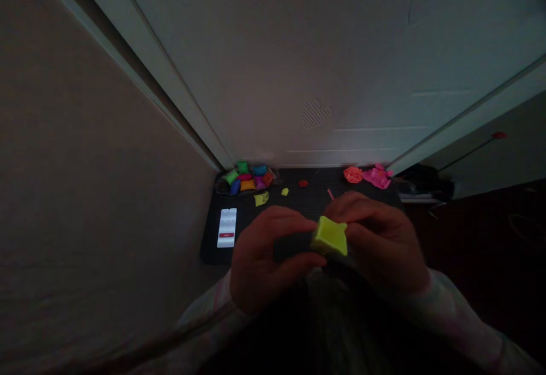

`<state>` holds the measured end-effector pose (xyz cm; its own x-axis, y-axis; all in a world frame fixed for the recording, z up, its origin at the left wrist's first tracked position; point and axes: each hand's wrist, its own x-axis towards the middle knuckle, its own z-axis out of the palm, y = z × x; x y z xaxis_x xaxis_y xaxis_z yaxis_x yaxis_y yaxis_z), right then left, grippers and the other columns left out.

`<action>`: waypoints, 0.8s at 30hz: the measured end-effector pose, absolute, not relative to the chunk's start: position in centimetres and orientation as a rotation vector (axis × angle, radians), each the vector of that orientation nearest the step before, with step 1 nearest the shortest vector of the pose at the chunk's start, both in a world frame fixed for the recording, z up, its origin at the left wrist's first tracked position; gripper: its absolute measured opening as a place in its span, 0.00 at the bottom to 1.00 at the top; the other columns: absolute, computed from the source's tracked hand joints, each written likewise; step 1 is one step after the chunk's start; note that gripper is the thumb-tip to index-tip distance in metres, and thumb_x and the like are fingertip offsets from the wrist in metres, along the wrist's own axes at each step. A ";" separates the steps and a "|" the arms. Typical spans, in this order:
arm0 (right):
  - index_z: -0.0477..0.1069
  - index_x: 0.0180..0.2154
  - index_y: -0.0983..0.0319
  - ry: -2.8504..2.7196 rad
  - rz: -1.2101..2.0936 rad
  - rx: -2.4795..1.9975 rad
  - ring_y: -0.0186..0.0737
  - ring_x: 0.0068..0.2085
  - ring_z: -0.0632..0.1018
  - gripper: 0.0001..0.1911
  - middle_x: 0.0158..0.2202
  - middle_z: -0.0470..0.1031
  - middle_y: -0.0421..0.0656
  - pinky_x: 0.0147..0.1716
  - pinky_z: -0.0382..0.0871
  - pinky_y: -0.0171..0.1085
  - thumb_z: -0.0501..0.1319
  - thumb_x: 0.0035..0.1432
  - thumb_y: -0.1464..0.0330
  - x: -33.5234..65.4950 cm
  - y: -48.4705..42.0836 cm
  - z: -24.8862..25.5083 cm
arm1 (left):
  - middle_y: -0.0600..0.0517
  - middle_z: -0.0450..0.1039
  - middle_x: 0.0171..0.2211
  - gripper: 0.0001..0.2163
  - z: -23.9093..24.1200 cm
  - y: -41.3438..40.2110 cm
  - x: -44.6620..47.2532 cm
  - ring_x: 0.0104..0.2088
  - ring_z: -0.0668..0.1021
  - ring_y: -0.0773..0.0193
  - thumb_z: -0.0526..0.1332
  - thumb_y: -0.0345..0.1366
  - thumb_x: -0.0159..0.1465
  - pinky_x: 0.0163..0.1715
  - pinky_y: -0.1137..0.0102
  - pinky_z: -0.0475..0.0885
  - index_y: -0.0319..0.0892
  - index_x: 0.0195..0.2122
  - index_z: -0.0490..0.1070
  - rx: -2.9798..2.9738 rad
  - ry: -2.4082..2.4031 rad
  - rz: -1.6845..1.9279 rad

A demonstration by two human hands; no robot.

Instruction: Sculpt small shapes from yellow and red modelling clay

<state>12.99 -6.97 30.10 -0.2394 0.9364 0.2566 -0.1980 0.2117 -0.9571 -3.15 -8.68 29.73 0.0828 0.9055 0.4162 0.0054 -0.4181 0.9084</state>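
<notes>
Between my two hands is a piece of bright yellow modelling clay (330, 236), squarish with pointed corners and a slightly hollow top. My left hand (273, 255) pinches its left side, thumb below and fingers above. On the other side, the fingers of my right hand (377, 238) press against its right edge and corner. Past my hands on the dark tabletop lie a small yellow clay lump (285, 192), an opened yellow wrapper (261, 198) and a flat red-orange clay piece (302, 183).
A clear bag of several coloured clay packets (247, 184) sits at the table's back left. A lit phone (227, 228) rests on the left side. Orange (353, 174) and pink (378, 176) crumpled pieces lie at the back right. A pale panel (315, 68) rises behind the table.
</notes>
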 end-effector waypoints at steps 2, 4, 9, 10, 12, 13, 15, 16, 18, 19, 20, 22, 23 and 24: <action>0.71 0.32 0.53 -1.420 1.214 -0.803 0.32 0.33 0.71 0.07 0.29 0.70 0.37 0.31 0.66 0.34 0.59 0.50 0.71 13.0 -6.9 30.2 | 0.53 0.72 0.32 0.15 29.9 -8.8 -3.0 0.33 0.73 0.66 0.64 0.29 0.48 0.34 0.72 0.69 0.48 0.38 0.71 1.605 0.976 1.432; 0.71 0.34 0.53 -1.465 1.140 -0.854 0.32 0.33 0.72 0.09 0.29 0.71 0.38 0.31 0.67 0.33 0.59 0.50 0.72 13.1 -6.9 30.3 | 0.54 0.72 0.31 0.14 30.1 -8.8 -2.9 0.32 0.73 0.68 0.63 0.27 0.49 0.33 0.73 0.68 0.47 0.37 0.71 1.553 1.028 1.420; 0.70 0.39 0.53 -1.678 0.956 -0.856 0.33 0.34 0.73 0.15 0.32 0.73 0.38 0.33 0.68 0.33 0.59 0.49 0.74 13.5 -6.6 30.7 | 0.53 0.71 0.31 0.12 30.0 -8.5 -2.7 0.33 0.73 0.69 0.63 0.27 0.50 0.32 0.75 0.69 0.45 0.35 0.72 1.321 0.940 1.367; 0.71 0.38 0.53 -1.713 0.934 -0.850 0.32 0.34 0.73 0.14 0.32 0.73 0.38 0.33 0.68 0.32 0.59 0.49 0.75 13.6 -6.5 30.8 | 0.54 0.70 0.31 0.12 30.0 -8.5 -2.7 0.33 0.73 0.70 0.63 0.27 0.49 0.31 0.76 0.69 0.46 0.35 0.72 1.277 0.908 1.363; 0.71 0.36 0.54 -1.734 0.901 -0.848 0.32 0.34 0.73 0.13 0.31 0.73 0.38 0.32 0.68 0.32 0.60 0.48 0.75 13.7 -6.5 30.9 | 0.55 0.69 0.30 0.11 29.9 -8.5 -2.5 0.32 0.73 0.71 0.63 0.27 0.49 0.29 0.78 0.69 0.46 0.34 0.72 1.207 0.863 1.363; 0.72 0.35 0.55 -1.726 0.888 -0.845 0.32 0.33 0.73 0.12 0.30 0.73 0.38 0.31 0.68 0.32 0.60 0.48 0.75 13.7 -6.5 30.9 | 0.55 0.69 0.30 0.11 29.8 -8.5 -2.5 0.32 0.73 0.71 0.63 0.27 0.49 0.29 0.79 0.69 0.47 0.34 0.72 1.182 0.850 1.364; 0.72 0.35 0.55 -1.701 0.875 -0.840 0.32 0.33 0.73 0.11 0.30 0.73 0.38 0.31 0.68 0.32 0.60 0.48 0.75 13.6 -6.5 30.9 | 0.55 0.68 0.31 0.11 29.7 -8.5 -2.4 0.31 0.73 0.72 0.62 0.26 0.50 0.29 0.79 0.69 0.47 0.34 0.72 1.144 0.834 1.358; 0.72 0.35 0.55 -1.693 0.872 -0.838 0.32 0.33 0.73 0.11 0.30 0.73 0.38 0.31 0.69 0.32 0.59 0.49 0.75 13.5 -6.5 30.8 | 0.55 0.68 0.31 0.11 29.5 -8.6 -2.4 0.31 0.73 0.72 0.62 0.26 0.50 0.29 0.79 0.69 0.48 0.34 0.72 1.129 0.828 1.352; 0.71 0.35 0.55 -1.697 0.858 -0.840 0.32 0.33 0.73 0.11 0.30 0.73 0.38 0.30 0.69 0.32 0.59 0.49 0.75 13.4 -6.6 30.8 | 0.55 0.69 0.33 0.12 29.4 -8.7 -2.3 0.32 0.73 0.71 0.61 0.27 0.52 0.30 0.78 0.70 0.49 0.36 0.71 1.105 0.815 1.343; 0.71 0.35 0.55 -1.705 0.840 -0.846 0.32 0.33 0.73 0.11 0.30 0.73 0.38 0.30 0.69 0.32 0.59 0.49 0.75 13.3 -6.6 30.7 | 0.55 0.69 0.35 0.12 29.3 -8.7 -2.3 0.33 0.73 0.71 0.60 0.28 0.52 0.31 0.77 0.70 0.49 0.37 0.70 1.097 0.805 1.338; 0.71 0.35 0.55 -1.714 0.818 -0.855 0.32 0.33 0.73 0.12 0.30 0.73 0.38 0.31 0.69 0.32 0.59 0.49 0.76 13.3 -6.6 30.7 | 0.54 0.69 0.36 0.13 29.3 -8.8 -2.3 0.35 0.73 0.69 0.60 0.29 0.53 0.32 0.76 0.70 0.49 0.39 0.70 1.092 0.796 1.329; 0.70 0.36 0.55 -1.731 0.766 -0.868 0.32 0.33 0.73 0.13 0.30 0.73 0.38 0.31 0.69 0.32 0.59 0.48 0.76 13.3 -6.6 30.7 | 0.52 0.69 0.39 0.16 29.3 -8.9 -2.2 0.37 0.73 0.66 0.61 0.30 0.52 0.35 0.73 0.69 0.49 0.43 0.67 1.099 0.794 1.272; 0.70 0.37 0.55 -1.742 0.741 -0.869 0.33 0.33 0.73 0.13 0.31 0.73 0.38 0.31 0.69 0.32 0.59 0.48 0.76 13.3 -6.7 30.7 | 0.51 0.69 0.40 0.18 29.4 -8.9 -2.1 0.38 0.73 0.65 0.61 0.31 0.52 0.36 0.72 0.69 0.48 0.45 0.65 1.111 0.808 1.228; 0.69 0.37 0.55 -1.759 0.718 -0.865 0.33 0.33 0.73 0.14 0.31 0.73 0.38 0.32 0.69 0.32 0.59 0.48 0.76 13.3 -6.7 30.7 | 0.51 0.69 0.40 0.19 29.4 -8.9 -2.0 0.39 0.73 0.65 0.61 0.30 0.52 0.37 0.72 0.68 0.47 0.46 0.64 1.126 0.834 1.183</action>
